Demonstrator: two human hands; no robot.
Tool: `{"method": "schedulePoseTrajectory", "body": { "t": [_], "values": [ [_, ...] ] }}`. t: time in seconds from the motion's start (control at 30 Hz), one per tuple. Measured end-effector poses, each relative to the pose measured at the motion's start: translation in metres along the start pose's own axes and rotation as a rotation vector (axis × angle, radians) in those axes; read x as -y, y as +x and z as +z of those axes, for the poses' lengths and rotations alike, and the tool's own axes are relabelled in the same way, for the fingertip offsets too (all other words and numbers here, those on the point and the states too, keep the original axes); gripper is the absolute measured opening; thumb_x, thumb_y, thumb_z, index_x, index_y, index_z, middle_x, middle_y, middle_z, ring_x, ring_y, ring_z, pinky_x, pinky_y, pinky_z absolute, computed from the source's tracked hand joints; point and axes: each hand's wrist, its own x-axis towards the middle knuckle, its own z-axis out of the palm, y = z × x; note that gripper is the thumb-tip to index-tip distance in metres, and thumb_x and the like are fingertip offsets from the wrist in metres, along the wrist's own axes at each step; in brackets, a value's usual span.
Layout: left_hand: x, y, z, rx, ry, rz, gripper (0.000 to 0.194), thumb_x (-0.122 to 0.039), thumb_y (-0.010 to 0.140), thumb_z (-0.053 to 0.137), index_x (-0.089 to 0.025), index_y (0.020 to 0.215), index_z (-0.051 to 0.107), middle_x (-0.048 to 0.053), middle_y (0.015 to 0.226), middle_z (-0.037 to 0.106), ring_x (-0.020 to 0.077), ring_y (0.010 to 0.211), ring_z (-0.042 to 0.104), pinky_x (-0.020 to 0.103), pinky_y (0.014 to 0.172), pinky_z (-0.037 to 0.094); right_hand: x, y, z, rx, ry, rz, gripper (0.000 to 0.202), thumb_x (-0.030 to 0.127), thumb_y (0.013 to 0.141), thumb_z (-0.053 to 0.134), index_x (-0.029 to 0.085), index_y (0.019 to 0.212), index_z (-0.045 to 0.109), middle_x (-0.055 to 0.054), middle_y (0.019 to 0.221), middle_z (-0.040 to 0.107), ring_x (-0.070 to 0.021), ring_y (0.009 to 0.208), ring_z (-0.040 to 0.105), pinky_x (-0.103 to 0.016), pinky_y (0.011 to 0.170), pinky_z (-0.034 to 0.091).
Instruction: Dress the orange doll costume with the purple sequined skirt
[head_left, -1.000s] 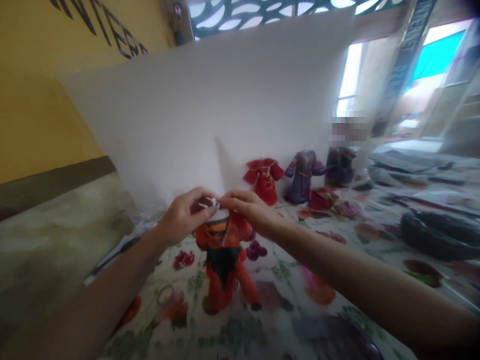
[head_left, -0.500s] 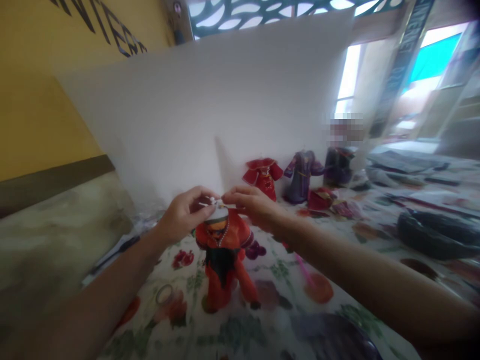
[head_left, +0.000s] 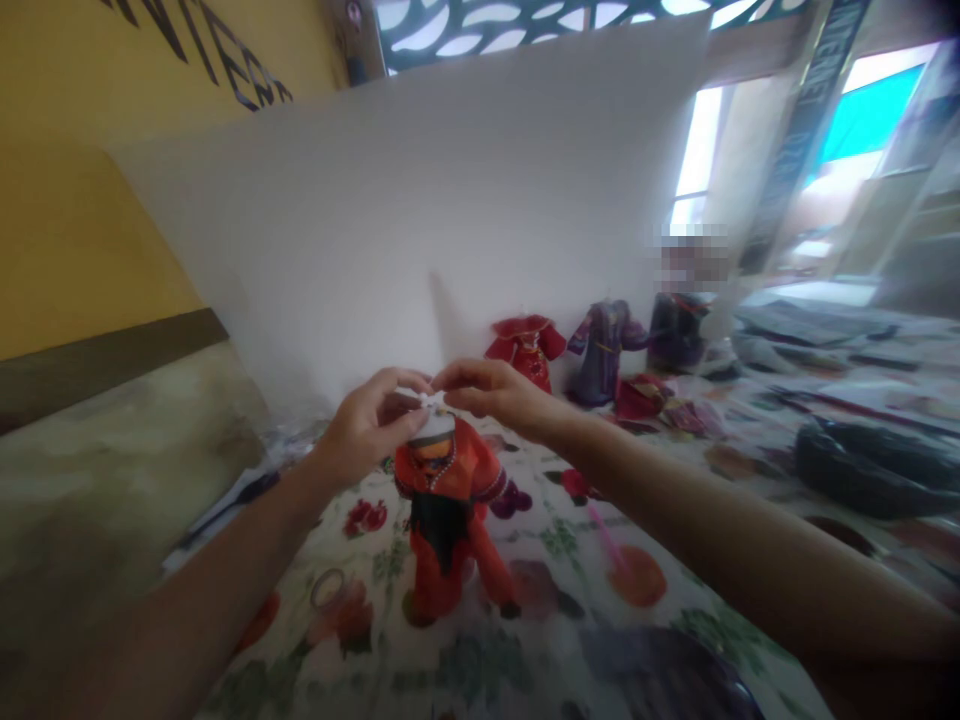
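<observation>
Tablecloth (head_left: 551, 575) printed with fruit and leaves lies under our grip, and the doll (head_left: 442, 470) in orange-red clothes, with bead trim and a dark pointed cloth at its waist, stands on it directly below our fingers. With our left hand (head_left: 371, 420) we hold its white cap (head_left: 431, 428) in a narrow grip, thumb on the near side and fingers curled over behind. Our right hand (head_left: 491, 395) meets it at the top of the cap, fingertips close together by small white pieces (head_left: 429, 401); we cannot tell whether anything is pinched in them.

Beyond our grip and to its right we see a small red dress (head_left: 531, 350), then a purple robe (head_left: 604, 350), both upright near a tall white board (head_left: 420, 200). Crumpled red cloth (head_left: 643, 398) lies in front of the robe. Well to the right of our grip sits a black plastic bag (head_left: 870, 465).

Far left of our hands rises a yellow wall (head_left: 90, 220) with dark lettering. Above and beyond them is a leaf-patterned openwork panel (head_left: 480, 30); to the upper right, a lettered pillar (head_left: 802, 120) stands by a turquoise panel (head_left: 870, 115), blurred in bright light.
</observation>
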Motion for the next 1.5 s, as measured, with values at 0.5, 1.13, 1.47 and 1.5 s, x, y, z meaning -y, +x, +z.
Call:
{"method": "schedulePoseTrajectory", "body": {
  "t": [0.5,1.13,1.47,1.5],
  "values": [
    [0.006,0.000,-0.001,0.018,-0.023,0.025,0.015,-0.024,0.086,0.066,-0.019,0.098,0.058,0.005,0.121,0.059,0.0144,0.098,0.062,0.027,0.083,0.050,0.014,0.004,-0.007,0.195,-0.021,0.049,0.014,0.016,0.082,0.064,0.014,0.095,0.068,-0.002,0.087,0.064,-0.0093,0.076,0.054,-0.024,0.070,0.041],
    [0.007,0.000,0.000,0.006,-0.007,0.029,0.015,-0.026,0.086,0.065,-0.019,0.098,0.058,0.007,0.120,0.062,0.0161,0.098,0.064,0.028,0.084,0.051,0.007,0.006,-0.007,0.167,-0.074,-0.013,0.007,0.021,0.082,0.064,0.015,0.085,0.064,-0.001,0.086,0.062,-0.0112,0.079,0.056,-0.027,0.076,0.045],
    [0.008,0.000,0.001,0.012,0.000,0.033,0.015,-0.026,0.087,0.065,-0.019,0.099,0.058,0.008,0.122,0.061,0.0179,0.103,0.064,0.030,0.086,0.051,0.008,0.007,-0.008,0.196,-0.079,-0.011,0.010,0.021,0.081,0.064,0.016,0.090,0.062,-0.003,0.094,0.063,-0.0132,0.089,0.059,-0.028,0.083,0.047],
    [0.008,0.000,0.000,0.012,0.003,0.034,0.016,-0.026,0.086,0.065,-0.019,0.099,0.058,0.008,0.122,0.061,0.0183,0.103,0.063,0.030,0.087,0.051,0.008,0.008,-0.008,0.200,-0.075,-0.017,0.010,0.021,0.080,0.065,0.017,0.089,0.062,-0.003,0.094,0.063,-0.0136,0.091,0.059,-0.029,0.084,0.048]
  ]
}}
